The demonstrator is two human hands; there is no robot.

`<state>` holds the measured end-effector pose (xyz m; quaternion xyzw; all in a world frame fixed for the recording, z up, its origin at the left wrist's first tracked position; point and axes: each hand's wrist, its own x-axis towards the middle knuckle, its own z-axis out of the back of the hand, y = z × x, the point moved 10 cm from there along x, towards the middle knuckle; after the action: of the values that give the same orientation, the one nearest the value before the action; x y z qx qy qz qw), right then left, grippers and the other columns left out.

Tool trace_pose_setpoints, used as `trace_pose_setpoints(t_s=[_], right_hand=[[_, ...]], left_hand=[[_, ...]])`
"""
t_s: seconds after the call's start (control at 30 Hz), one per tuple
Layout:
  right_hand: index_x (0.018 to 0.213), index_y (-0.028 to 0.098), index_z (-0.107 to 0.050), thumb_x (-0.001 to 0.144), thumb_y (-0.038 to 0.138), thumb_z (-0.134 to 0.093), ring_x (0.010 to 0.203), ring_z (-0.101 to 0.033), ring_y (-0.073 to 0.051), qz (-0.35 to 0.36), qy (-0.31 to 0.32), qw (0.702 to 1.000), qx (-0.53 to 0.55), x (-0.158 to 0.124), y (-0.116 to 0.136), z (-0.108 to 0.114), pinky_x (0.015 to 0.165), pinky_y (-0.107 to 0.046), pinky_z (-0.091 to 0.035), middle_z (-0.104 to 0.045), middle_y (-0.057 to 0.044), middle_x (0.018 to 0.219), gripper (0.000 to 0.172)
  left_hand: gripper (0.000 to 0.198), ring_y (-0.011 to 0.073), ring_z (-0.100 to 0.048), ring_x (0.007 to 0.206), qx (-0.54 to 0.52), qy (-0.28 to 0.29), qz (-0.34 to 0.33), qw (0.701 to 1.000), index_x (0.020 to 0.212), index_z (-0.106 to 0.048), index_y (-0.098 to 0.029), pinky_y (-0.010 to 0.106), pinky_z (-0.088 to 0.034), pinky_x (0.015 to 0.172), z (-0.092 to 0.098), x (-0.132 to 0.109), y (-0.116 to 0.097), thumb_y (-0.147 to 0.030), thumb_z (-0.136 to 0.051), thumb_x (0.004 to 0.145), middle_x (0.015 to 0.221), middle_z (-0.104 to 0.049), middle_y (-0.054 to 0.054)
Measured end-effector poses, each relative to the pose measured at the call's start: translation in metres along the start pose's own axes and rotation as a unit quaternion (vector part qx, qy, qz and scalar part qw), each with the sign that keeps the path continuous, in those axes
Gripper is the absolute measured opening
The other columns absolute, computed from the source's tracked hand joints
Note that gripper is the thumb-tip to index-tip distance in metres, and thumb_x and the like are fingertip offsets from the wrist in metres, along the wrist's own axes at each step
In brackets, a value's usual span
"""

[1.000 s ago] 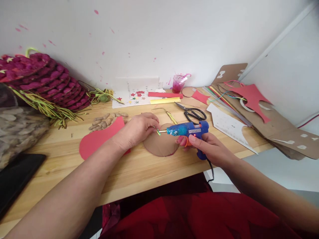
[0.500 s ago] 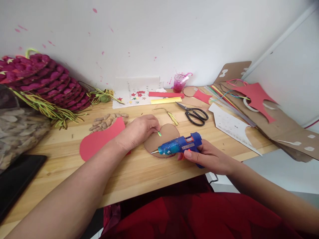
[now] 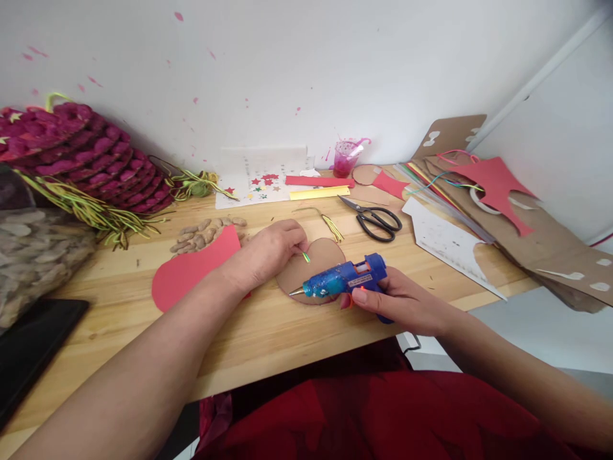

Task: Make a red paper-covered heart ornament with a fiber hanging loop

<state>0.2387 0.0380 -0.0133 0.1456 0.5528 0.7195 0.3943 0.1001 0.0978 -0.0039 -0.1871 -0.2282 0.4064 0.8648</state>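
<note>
My left hand has its fingertips pinched together on a short bit of green and yellow cord, right over a brown cardboard cutout with rounded edges. The cord's end shows against the cardboard. In my right hand is a blue hot glue gun, its metal nozzle pointing left above the cutout's near edge. An orange light glows on its body. Partly under my left wrist lies a red paper cutout. Behind the cardboard rests a small yellow-green cord tassel.
Black-handled scissors lie beyond the glue gun. Peanuts are piled behind the red paper. A cup of pink paint stands by the wall. Stacked magenta decorations fill the left; cardboard scraps and white paper lie right.
</note>
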Motion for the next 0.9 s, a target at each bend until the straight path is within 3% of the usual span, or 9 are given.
trace_pose_setpoints(t_s=[0.3,0.4,0.5,0.67,0.8,0.9], right_hand=[[0.09,0.019,-0.07,0.092,0.058,-0.055,0.073,-0.055,-0.016,-0.019,-0.029,0.999,0.004,-0.002,-0.006,0.008,0.062,-0.026,-0.042,-0.063,-0.003,0.081,0.042],[0.089,0.018,-0.066,0.087,0.068,-0.055,0.067,-0.058,-0.015,-0.073,-0.039,0.995,0.052,-0.004,-0.015,0.016,0.056,-0.026,-0.043,-0.064,-0.005,0.08,0.052],[0.081,0.017,-0.059,0.082,0.075,-0.055,0.051,-0.053,-0.01,-0.139,-0.053,0.986,0.077,-0.006,-0.026,0.025,0.046,-0.023,-0.037,-0.058,-0.001,0.069,0.058],[0.082,0.019,-0.053,0.084,0.072,-0.057,0.043,-0.047,-0.007,-0.187,-0.113,0.967,0.131,-0.004,-0.04,0.039,0.038,-0.02,-0.03,-0.054,0.003,0.062,0.052],[0.096,0.021,-0.055,0.083,0.07,-0.061,0.039,-0.047,-0.007,-0.203,-0.109,0.955,0.186,0.0,-0.047,0.033,0.034,-0.019,-0.023,-0.054,0.005,0.06,0.051],[0.092,0.022,-0.052,0.082,0.066,-0.064,0.038,-0.047,-0.007,-0.218,-0.105,0.948,0.206,0.0,-0.05,0.027,0.032,-0.017,-0.023,-0.054,0.005,0.06,0.047]], left_hand=[[0.019,0.0182,-0.062,0.089,-0.004,-0.001,0.007,1.0,0.082,-0.067,-0.018,0.031,-0.05,0.082,0.002,-0.002,0.001,-0.011,-0.05,0.088,0.092,-0.066,0.005],[0.022,0.0181,-0.064,0.094,-0.018,-0.001,0.016,1.0,0.09,-0.07,-0.019,0.031,-0.05,0.087,0.006,-0.003,0.004,-0.01,-0.049,0.089,0.098,-0.069,0.005],[0.022,0.0175,-0.065,0.095,-0.03,0.003,0.021,0.999,0.094,-0.071,-0.02,0.03,-0.05,0.087,0.008,-0.004,0.007,-0.012,-0.052,0.089,0.1,-0.07,0.004],[0.014,0.0171,-0.066,0.092,-0.042,0.024,0.018,0.999,0.095,-0.073,-0.022,0.028,-0.051,0.082,0.007,-0.006,0.007,-0.021,-0.062,0.087,0.102,-0.069,0.004],[0.014,0.0163,-0.066,0.091,-0.049,0.039,0.021,0.998,0.096,-0.073,-0.022,0.027,-0.052,0.081,0.005,-0.006,0.008,-0.022,-0.064,0.086,0.104,-0.07,0.004],[0.014,0.0174,-0.066,0.096,-0.052,0.039,0.019,0.998,0.096,-0.074,-0.021,0.028,-0.051,0.086,0.005,-0.005,0.01,-0.022,-0.066,0.085,0.106,-0.071,0.004]])
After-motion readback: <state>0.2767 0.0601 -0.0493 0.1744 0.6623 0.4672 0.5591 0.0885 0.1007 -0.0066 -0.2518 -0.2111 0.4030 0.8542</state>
